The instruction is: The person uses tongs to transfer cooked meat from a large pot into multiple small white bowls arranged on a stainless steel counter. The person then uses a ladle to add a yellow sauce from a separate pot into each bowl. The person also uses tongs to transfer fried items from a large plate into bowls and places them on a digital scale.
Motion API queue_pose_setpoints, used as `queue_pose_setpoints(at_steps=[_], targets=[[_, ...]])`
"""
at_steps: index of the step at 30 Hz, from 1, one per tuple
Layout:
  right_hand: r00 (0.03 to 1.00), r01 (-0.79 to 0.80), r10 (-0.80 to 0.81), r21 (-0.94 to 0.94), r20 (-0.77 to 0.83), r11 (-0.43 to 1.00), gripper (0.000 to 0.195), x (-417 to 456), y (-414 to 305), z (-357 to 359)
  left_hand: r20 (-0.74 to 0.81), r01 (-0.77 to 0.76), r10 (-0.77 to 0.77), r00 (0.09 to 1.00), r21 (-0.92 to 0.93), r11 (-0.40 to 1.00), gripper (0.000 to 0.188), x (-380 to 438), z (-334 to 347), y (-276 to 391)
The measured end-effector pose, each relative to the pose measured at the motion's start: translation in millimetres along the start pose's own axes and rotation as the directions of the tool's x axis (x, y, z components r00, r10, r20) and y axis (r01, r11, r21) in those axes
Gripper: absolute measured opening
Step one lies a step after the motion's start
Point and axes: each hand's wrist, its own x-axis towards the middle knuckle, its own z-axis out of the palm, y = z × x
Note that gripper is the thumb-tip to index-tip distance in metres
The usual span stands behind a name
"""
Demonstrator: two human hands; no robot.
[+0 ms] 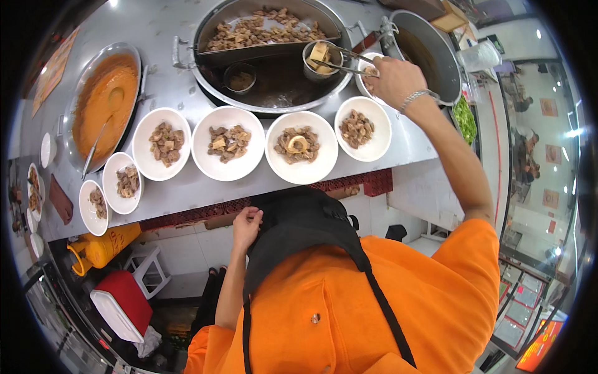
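Observation:
My right hand [397, 84] holds metal tongs [348, 69] whose tips reach into a small metal container [322, 61] of pale chunks at the large pot's right side. My left hand [247, 226] hangs near the black apron, below the counter edge, holding nothing visible. The large round metal pot [275, 108] is divided, with chopped meat [261, 30] behind the divider and dark broth [275, 89] in front. White bowls of meat line the counter edge; one bowl [301, 161] has a ring-shaped bone piece [297, 145] on top. Another bowl [362, 96] is partly hidden under my right hand.
An oval pan [77, 154] of orange sauce with a ladle [98, 140] stands at left. A deep grey pot [451, 84], a clear plastic container [479, 56] and chopped greens [463, 119] are at right. Below the counter are a yellow gas cylinder [107, 245] and a red-and-white cooler [121, 304].

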Motion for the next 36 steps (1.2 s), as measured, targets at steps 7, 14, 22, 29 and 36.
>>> queue_pose_setpoints(at_steps=[7, 14, 22, 29, 36], targets=[[0.968, 0.191, -0.143, -0.236, 0.207, 0.953, 0.011, -98.4, 37.6, -44.6, -0.003, -0.026, 0.028, 1.0, 0.247, 0.969, 0.034, 33.9, 3.0, -31.6], [0.885, 0.391, -0.204, -0.43, 0.418, 0.814, 0.01, -88.4, -13.6, -1.6, 0.049, -0.045, 0.03, 0.998, 0.333, 0.942, 0.034, 40.2, 8.1, -25.3], [0.831, 0.398, -0.1, -0.46, 0.547, 0.793, 0.011, -62.8, -60.3, 1.6, -0.012, -0.074, 0.083, 0.996, 0.332, 0.94, 0.034, 27.4, 10.5, -42.8], [0.938, 0.195, -0.079, -0.326, 0.338, 0.925, 0.016, -70.3, -12.3, -83.6, -0.056, -0.043, 0.062, 0.997, 0.294, 0.955, 0.033, 31.6, 13.1, -48.9], [0.976, -0.028, 0.043, -0.074, 0.213, 0.997, 0.031, 38.0, -15.5, -57.1, -0.114, 0.022, -0.003, 0.993, 0.162, 0.987, 0.025, 62.3, -4.1, -112.2]])
